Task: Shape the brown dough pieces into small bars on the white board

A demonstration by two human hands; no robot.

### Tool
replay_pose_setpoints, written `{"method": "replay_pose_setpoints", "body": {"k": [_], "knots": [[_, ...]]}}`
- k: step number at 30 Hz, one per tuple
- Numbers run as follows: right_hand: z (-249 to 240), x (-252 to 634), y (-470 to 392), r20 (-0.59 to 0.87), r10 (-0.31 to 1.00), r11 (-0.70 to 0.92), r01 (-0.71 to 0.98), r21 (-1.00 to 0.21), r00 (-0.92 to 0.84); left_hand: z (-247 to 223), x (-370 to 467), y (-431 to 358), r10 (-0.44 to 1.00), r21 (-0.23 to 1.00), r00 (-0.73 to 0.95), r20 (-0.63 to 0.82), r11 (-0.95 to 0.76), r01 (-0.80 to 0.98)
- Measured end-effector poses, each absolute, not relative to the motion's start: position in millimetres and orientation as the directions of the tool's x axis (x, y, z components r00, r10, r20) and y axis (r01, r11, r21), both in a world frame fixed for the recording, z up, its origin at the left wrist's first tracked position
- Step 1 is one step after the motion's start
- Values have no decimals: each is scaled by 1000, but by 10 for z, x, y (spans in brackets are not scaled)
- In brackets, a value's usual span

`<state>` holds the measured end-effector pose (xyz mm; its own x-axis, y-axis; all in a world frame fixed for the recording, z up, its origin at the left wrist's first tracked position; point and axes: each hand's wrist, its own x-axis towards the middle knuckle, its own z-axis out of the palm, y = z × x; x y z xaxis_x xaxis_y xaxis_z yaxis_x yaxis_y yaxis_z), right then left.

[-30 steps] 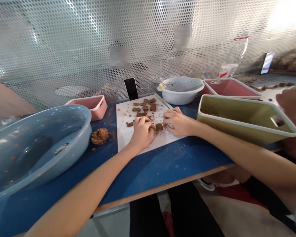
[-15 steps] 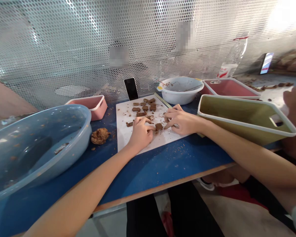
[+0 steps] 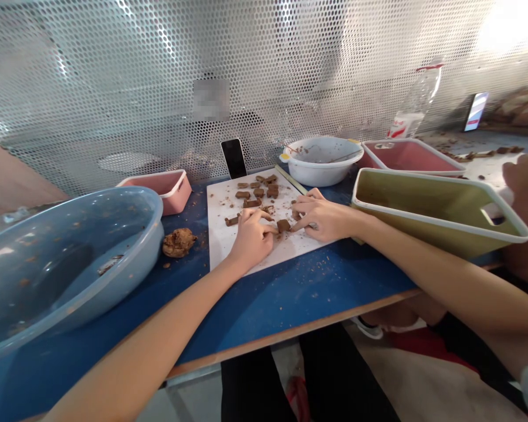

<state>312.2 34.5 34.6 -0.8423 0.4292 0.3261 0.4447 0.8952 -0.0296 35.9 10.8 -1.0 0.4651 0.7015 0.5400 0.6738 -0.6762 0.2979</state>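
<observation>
A small brown block (image 3: 283, 225), which looks like clay, sits on a white board (image 3: 222, 253) between my two hands. My left hand (image 3: 254, 235) rests on the board with curled fingers, one fingertip against the block's left side. From the other side, my right hand (image 3: 319, 217) has a bent finger at the block's right edge, its other fingers folded above. A bit of brown material shows under those folded fingers; its shape is unclear. Behind my hands lie several shaped brown pieces (image 3: 243, 194) and scattered crumbs. A brown lump (image 3: 178, 242) is left of the board.
A large blue basin (image 3: 152, 234) stands at left, with a pink bin (image 3: 182, 193) behind. A phone (image 3: 233, 158) leans near the perforated metal wall. A white basin (image 3: 325, 174), a pink tray (image 3: 416, 149) and an olive bin (image 3: 422, 225) stand right. Another person's hand (image 3: 525, 176) shows far right.
My right fingertip has moved slightly left, up to the block's edge. My left hand and the block are nearly unchanged.
</observation>
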Motion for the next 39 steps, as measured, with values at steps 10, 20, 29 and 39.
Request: {"method": "replay_pose_setpoints", "body": {"k": [10, 20, 29, 39], "knots": [[343, 3125, 344, 317, 433, 895, 445, -39, -844, -36, 370, 117, 676, 296, 471, 567, -701, 649], [369, 3155, 353, 326, 443, 892, 448, -62, -835, -36, 347, 123, 706, 332, 448, 548, -675, 659], [341, 3113, 335, 306, 450, 887, 459, -49, -839, -23, 370, 112, 690, 319, 480, 541, -697, 643], [337, 3116, 345, 304, 444, 890, 454, -42, -843, -22, 363, 111, 695, 323, 479, 537, -693, 644]]}}
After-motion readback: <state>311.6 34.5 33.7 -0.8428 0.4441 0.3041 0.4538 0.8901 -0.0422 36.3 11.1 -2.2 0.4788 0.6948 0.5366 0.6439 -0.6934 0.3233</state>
